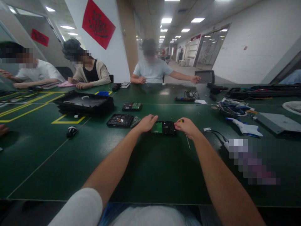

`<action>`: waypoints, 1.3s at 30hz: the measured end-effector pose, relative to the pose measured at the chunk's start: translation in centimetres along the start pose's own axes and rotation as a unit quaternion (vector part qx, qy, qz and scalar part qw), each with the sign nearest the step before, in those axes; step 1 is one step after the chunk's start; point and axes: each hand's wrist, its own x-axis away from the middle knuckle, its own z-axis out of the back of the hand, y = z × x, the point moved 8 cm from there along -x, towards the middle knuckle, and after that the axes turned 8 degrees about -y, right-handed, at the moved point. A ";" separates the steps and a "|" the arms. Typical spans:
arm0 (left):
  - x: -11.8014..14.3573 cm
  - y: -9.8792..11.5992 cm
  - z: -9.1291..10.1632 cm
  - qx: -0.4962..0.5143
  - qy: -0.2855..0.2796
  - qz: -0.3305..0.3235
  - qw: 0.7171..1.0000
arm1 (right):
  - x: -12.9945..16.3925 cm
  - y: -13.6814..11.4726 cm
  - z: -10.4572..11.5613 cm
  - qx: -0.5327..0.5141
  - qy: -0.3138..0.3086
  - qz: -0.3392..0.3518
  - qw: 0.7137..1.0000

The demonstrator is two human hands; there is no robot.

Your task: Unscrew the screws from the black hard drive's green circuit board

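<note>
While the green bench point(70, 163) spread wide, a hard drive point(164, 128) lay mid-bench, stiff, dense, best gripped by its metal edges. Left hand point(147, 123) rested flat at its left end; right hand point(187, 127) pinched a slim screwdriver point(187, 140).

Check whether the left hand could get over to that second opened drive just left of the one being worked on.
Probably yes: the left hand rests on the hard drive, and the second drive lies close beside it, with bare table between.
</note>
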 end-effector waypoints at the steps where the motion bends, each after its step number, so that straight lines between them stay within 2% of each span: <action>1: 0.0 0.0 0.2 -0.018 0.002 0.001 1.000 | -0.1 -0.1 0.3 -0.007 0.019 0.012 1.000; 3: 0.0 -0.1 0.4 -0.039 -0.002 0.002 0.999 | 0.0 0.0 1.1 -0.013 0.055 0.024 0.998; 7: 0.1 -0.3 0.3 -0.017 -0.036 0.004 0.999 | 0.6 0.8 2.5 0.017 0.084 -0.016 0.996; 13: 0.1 -1.1 0.7 0.025 -0.065 0.036 0.997 | 1.5 1.3 0.4 0.008 -0.010 -0.066 0.998; 17: 0.5 -1.7 0.6 0.076 -0.121 0.089 0.986 | 1.4 0.4 0.0 -0.015 -0.013 -0.034 0.999; 21: 1.3 -1.6 0.8 0.043 -0.164 0.127 0.977 | 0.7 -0.5 -0.5 -0.001 0.002 0.024 1.000; 25: 1.8 -1.1 0.7 0.051 -0.184 0.134 0.972 | -0.1 -0.9 -0.8 0.070 0.038 0.072 0.994; 28: 1.9 -0.9 -0.1 0.105 -0.207 0.130 0.964 | -0.3 -0.4 0.4 0.159 0.096 0.058 0.981; 31: 1.9 -1.0 -1.2 0.156 -0.223 0.127 0.954 | -0.6 -0.2 1.3 0.266 0.131 0.039 0.954; 35: 1.4 -1.8 -1.7 0.159 -0.203 0.108 0.960 | -1.9 -0.2 0.8 0.368 0.124 0.004 0.922; 39: 1.3 -2.1 -2.1 0.164 -0.217 0.087 0.958 | -3.5 -0.7 0.0 0.429 0.104 -0.026 0.897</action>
